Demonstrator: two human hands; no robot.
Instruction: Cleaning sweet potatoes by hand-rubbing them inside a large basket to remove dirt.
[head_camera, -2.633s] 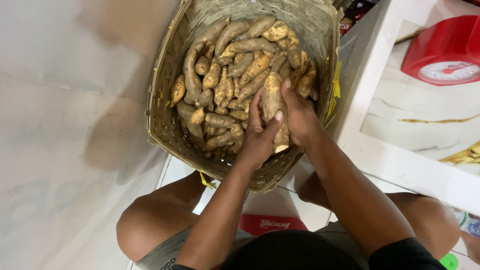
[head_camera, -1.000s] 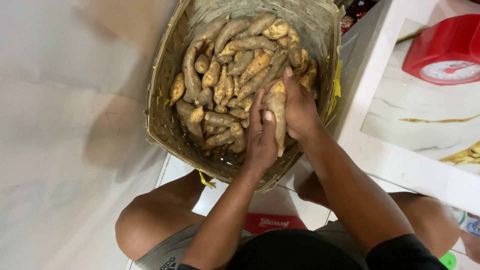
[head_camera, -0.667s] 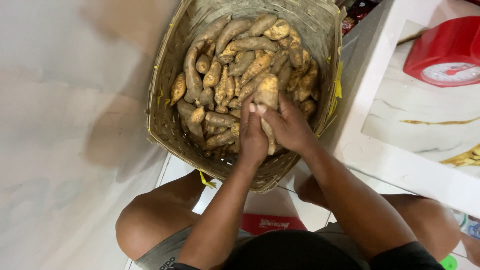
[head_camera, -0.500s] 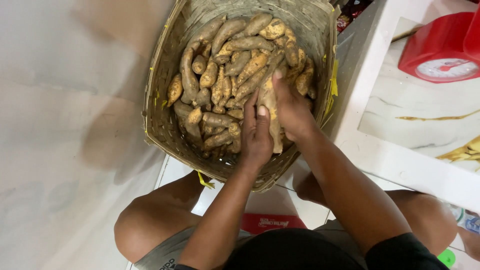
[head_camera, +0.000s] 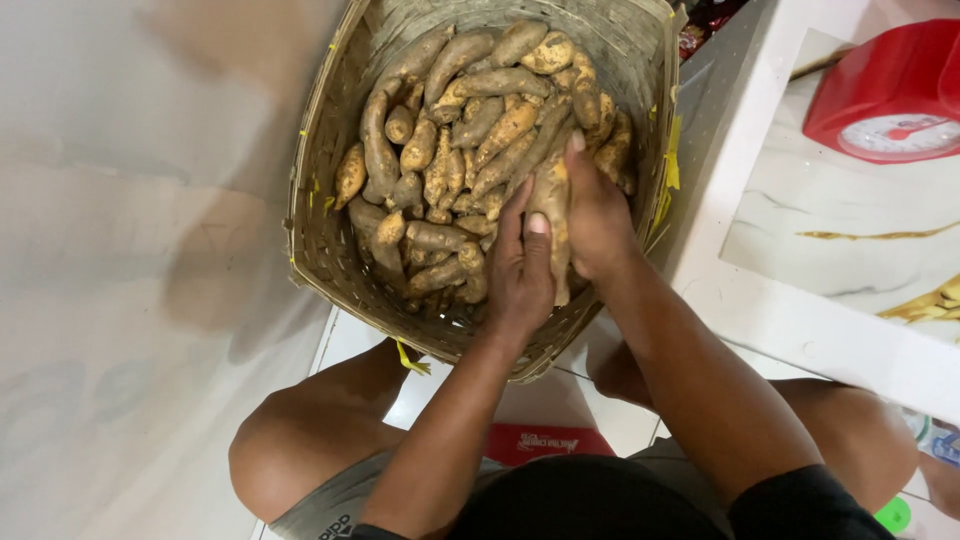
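1. Left hand (head_camera: 520, 275) and right hand (head_camera: 597, 215) both closed around one long sweet potato (head_camera: 552, 215), held over the heap at the near right of the woven basket (head_camera: 320, 220).
2. Other sweet potatoes (head_camera: 450, 150) are piled loosely to the left and far side.
3. Risk: dusty skin, the tuber could slip back into the pile.
4. Risk: basket sits tilted; leaning on its near rim may tip it.
5. Red scale (head_camera: 895, 95) on the white desk (head_camera: 790, 320), right, well apart.
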